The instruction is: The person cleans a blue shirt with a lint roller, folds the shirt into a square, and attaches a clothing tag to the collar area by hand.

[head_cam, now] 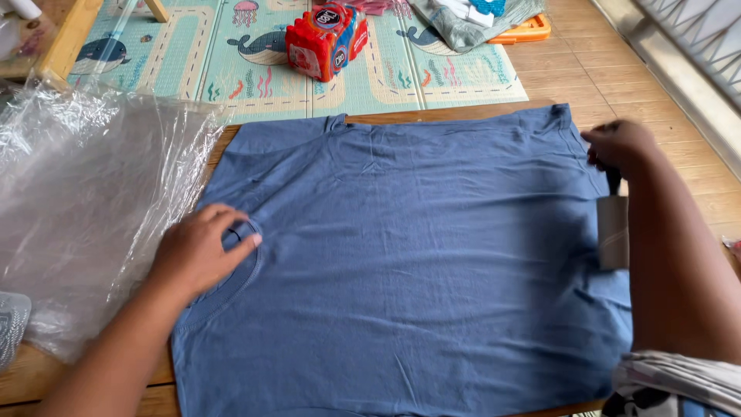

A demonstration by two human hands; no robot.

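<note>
— Where is everything right now?

— One blue T-shirt (417, 262) lies spread flat on the wooden table (23, 374), neckline toward my left. My left hand (197, 251) rests on it beside the collar, palm down and fingers loose, pressing rather than grasping. My right hand (621, 147) is clenched around the dark handle of a lint roller (614, 230) at the shirt's far edge, near the hem.

— What could go wrong?

— I'd guess that if my left hand lifts, the roller's sticky drum drags the thin cloth into wrinkles. Pushing too close to the edge could also carry the hem off the table.

— Count things for me.

— One shirt, one roller, two hands. One sheet of clear plastic wrap (85, 201) to my left. On the patterned floor mat (231, 69), one red pack of small bottles (326, 40) and one orange tray (525, 32) under some cloth.
</note>
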